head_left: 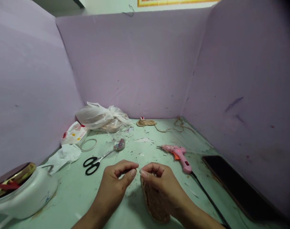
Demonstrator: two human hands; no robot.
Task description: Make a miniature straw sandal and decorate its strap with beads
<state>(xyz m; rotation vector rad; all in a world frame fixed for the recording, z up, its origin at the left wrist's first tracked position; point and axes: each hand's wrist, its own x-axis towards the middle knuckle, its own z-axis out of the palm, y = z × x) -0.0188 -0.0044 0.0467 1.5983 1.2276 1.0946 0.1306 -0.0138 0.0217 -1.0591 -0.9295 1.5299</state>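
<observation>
My left hand (118, 178) is above the table with thumb and index fingertips brought close together in a pinch. Anything between them is too small to make out. Opposite it, my right hand (160, 179) pinches a tiny pale bit at its thumb and index tips, which I cannot identify. The two hands' fingertips almost meet. Below and partly behind my right hand lies a brown, sole-shaped piece of coiled twine (151, 203); the hand hides part of it.
A pink glue gun (179, 154) with a black cord lies right, beside a dark phone-like slab (235, 187). Black-handled scissors (94, 163) and a bead bag (119, 144) lie left. Behind are a small twine slipper (146, 122) and a plastic bag (103, 117). A white pot (37, 194) stands front left.
</observation>
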